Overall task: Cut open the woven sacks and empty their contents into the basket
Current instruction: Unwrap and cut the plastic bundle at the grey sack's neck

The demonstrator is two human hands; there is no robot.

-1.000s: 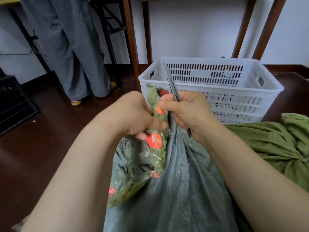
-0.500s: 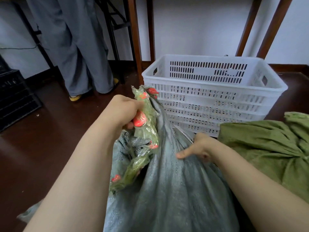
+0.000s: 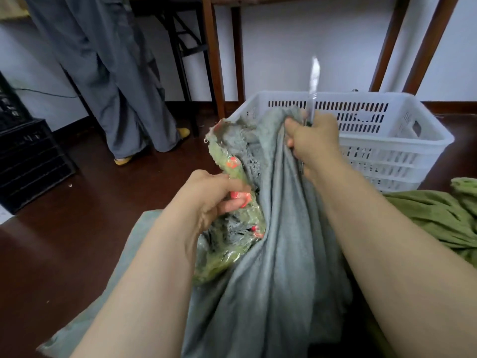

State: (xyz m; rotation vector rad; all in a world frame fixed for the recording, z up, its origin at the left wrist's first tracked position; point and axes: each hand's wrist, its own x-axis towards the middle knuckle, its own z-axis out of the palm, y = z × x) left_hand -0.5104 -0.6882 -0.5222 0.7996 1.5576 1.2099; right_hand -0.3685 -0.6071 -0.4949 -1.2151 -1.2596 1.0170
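Grey woven sack (image 3: 273,280) is pinched at its top edge by the right grip (image 3: 313,144), which is clenched round the cloth and round a thin shiny blade (image 3: 314,78) at the same time. The blade sticks straight up and looks blurry, so it is hard to tell if it is a knife or scissors. The left grip (image 3: 215,198) is closed on a clear plastic bag (image 3: 232,251) that pokes out of the sack's open mouth. The bag is crinkly and shiny, with green stuff inside and bright red marks on it. The sack looks rough, with a fuzzy torn edge. It hangs in long soft folds between the two arms, and its top is just in front of the basket (image 3: 392,156).

The sack looks cut open already, so the step now seems to be getting the contents out. Next, the bag probably needs pulling free and lifting over the basket's rim, with the blade kept away from the fingers.

The basket is white plastic, boxy, with rows of slots. A crumpled green cloth (image 3: 433,220), maybe another sack, lies to the right on the dark shiny floor (image 3: 64,228).
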